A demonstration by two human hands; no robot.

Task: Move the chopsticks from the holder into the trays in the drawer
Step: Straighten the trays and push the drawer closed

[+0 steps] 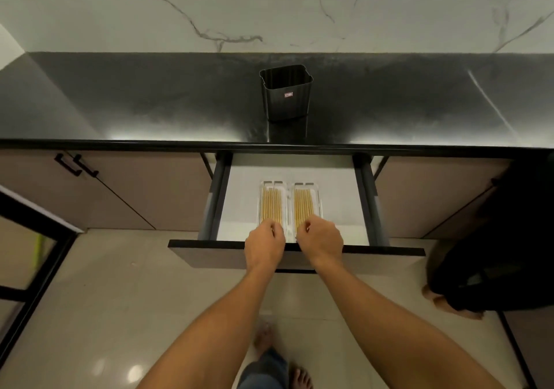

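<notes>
Two trays point(260, 201) lie side by side in the open drawer point(239, 205), each holding a flat row of chopsticks point(271, 205). The holder point(286, 97) stands on the counter point(150, 103) behind, seemingly empty. Expect the sticks to be light, stiff, smooth and apt to roll; you do best to pinch several together near one end. Your left hand point(265, 244) and right hand point(320, 240) reach forward, knuckles up, wrists over the drawer front, fingers curled onto the near stick ends. Whether they pinch or merely touch is hidden.
</notes>
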